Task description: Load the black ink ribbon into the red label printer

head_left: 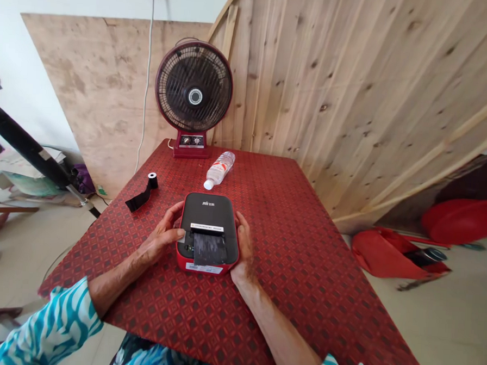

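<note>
A label printer (209, 213) with a black lid and red sides sits between my hands over the red patterned table. A dark strip (209, 249) lies across the slot at its near end. My left hand (165, 234) grips the left side, thumb on the lid's edge. My right hand (245, 250) wraps round the right side, its fingers partly hidden. Left of the printer stands a small roll (152, 181) with a length of black ribbon (138, 200) unwound from it. Beyond the printer a clear plastic bottle (219, 171) lies on its side, white cap toward me.
At the table's (294, 305) back edge stands a dark red fan (194, 95). Wooden panels (314, 72) lean behind it, and a white cable (146, 85) hangs down the wall. A black pole (29, 144) slants in at left. Red items (387, 252) are on the floor at right.
</note>
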{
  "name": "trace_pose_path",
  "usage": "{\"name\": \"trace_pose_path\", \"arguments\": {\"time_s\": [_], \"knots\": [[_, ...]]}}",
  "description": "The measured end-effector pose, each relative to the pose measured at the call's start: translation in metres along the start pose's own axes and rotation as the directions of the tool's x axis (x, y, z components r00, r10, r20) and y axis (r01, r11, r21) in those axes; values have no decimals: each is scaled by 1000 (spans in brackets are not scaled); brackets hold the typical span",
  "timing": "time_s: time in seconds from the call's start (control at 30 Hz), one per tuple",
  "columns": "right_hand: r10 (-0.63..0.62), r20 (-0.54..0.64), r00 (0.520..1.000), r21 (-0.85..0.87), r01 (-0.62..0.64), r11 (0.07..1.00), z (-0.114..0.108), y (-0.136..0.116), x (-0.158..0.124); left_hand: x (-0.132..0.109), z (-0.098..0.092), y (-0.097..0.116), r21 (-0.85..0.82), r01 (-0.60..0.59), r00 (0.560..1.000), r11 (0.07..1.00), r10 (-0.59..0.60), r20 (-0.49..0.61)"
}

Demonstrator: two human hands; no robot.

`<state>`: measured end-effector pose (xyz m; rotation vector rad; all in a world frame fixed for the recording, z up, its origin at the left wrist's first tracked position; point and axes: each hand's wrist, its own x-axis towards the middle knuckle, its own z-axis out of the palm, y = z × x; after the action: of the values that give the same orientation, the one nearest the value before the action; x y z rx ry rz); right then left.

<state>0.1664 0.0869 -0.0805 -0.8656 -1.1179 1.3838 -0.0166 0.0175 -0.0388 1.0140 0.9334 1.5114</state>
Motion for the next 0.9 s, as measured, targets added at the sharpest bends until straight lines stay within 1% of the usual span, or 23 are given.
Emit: {"name": "trace_pose_path", "arguments": {"time_s": [0.07,0.13,0.23,0.3,0.47,0.63,0.83,0.9], "knots": [[7,-13,1000,-46,-7,999,0,0,0,0,0,1,11,5,1000,1000,-5,17],[20,-5,1000,-78,-20,997,-1,-2,1,0,1,2,17,22,1000,1000,-22,6],[34,5,999,-83,-33,996,0,-5,0,0,2,1,26,33,999,999,-33,-29],[34,-1,999,-73,-34,997,1,-6,0,-1,3,-1,22,35,999,999,-34,-32],[6,11,1000,-103,-5,995,2,-9,-2,-2,4,0,27,63,997,998,-62,-45],[8,12,1000,-141,-6,990,1,-10,-1,-2,3,-2,-4,40,999,999,-40,-15],[-37,33,999,-146,42,988,1,-7,1,-1,4,-2,3,47,998,999,-47,-52],[-41,30,999,-140,45,989,1,-6,2,-3,4,1,36,49,996,998,-47,-71]]}}
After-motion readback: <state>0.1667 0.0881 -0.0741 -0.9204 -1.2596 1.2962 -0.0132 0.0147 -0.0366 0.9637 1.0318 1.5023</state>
